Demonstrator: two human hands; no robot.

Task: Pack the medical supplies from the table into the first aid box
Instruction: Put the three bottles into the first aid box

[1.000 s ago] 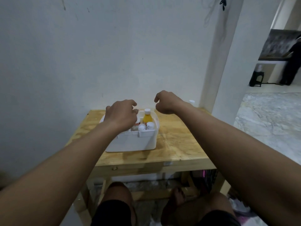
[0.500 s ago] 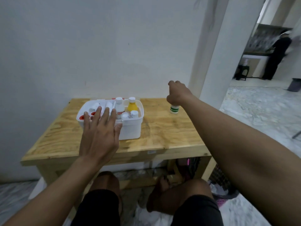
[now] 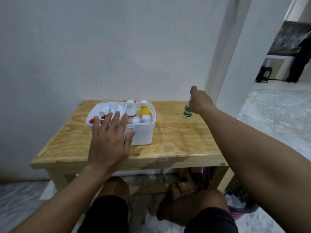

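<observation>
We see bare worktop between the box at 11 o'clock and the bottle at 1 o'clock, a clear lane. The box is crowded with upright bottles; our left hand covers its near side.

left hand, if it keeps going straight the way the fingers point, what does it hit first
Probably the first aid box: the left hand is open, fingers pointing over its near rim toward the red-capped containers. Its height above the box is unclear.

My left hand is hovering flat, palm down, fingers spread. My right arm is reaching far forward, and my right hand is curling closed around a bottle, knuckles up.
</observation>
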